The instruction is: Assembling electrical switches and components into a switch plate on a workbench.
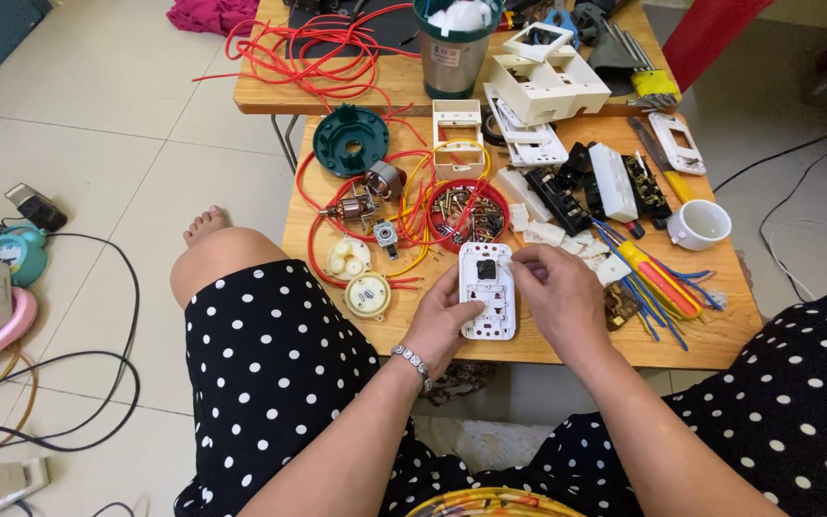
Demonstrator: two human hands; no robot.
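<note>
1. A white socket plate, rectangular with a dark insert near its top and small red marks lower down, lies back side up at the near edge of a low wooden table, between the person's 2 hands.
2. The left hand cups the plate's left and lower edge, fingers curled partly closed under it and the thumb along its side. The right hand has its fingertips pinched at the plate's upper right corner; whether they nip a small part there I cannot tell.
3. I judge the plate to be light, rigid moulded plastic, smooth enough to slip and liable to crack at thin lugs, so the long outer edges look the safest hold, clear of the fittings in its middle.
4. Just behind it sits a round red dish of screws and small metal parts, with red wire looping left around a small motor and a green round cover.
5. To the right lie screwdrivers, blue wires, black switch parts, and a white cup.
6. The table is crowded; a second table behind holds white frames and a metal canister. The floor is pale tile, with cables and gadgets at left.
</note>
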